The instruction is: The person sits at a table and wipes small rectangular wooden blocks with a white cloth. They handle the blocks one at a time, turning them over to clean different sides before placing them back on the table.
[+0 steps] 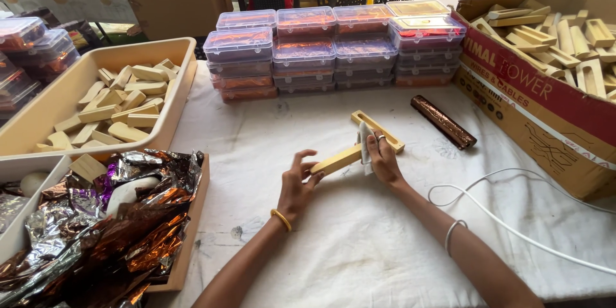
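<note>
My left hand [297, 183] holds the near end of a pale wooden bar [336, 160] above the white table cloth [359, 237]. My right hand [383, 157] grips a small white cloth [365, 143] pressed against the bar's far end. Just behind the hands lies a slotted wooden piece [380, 129] flat on the cloth. A bar wrapped in brown foil [443, 122] lies to the right of it.
Stacks of clear plastic boxes [333, 48] stand at the back. A cream tray of wooden blocks [112, 106] and a tray of crumpled foil sheets [109, 224] are on the left. A cardboard box of wooden pieces [552, 58] sits right, a white cable [513, 228] beside it.
</note>
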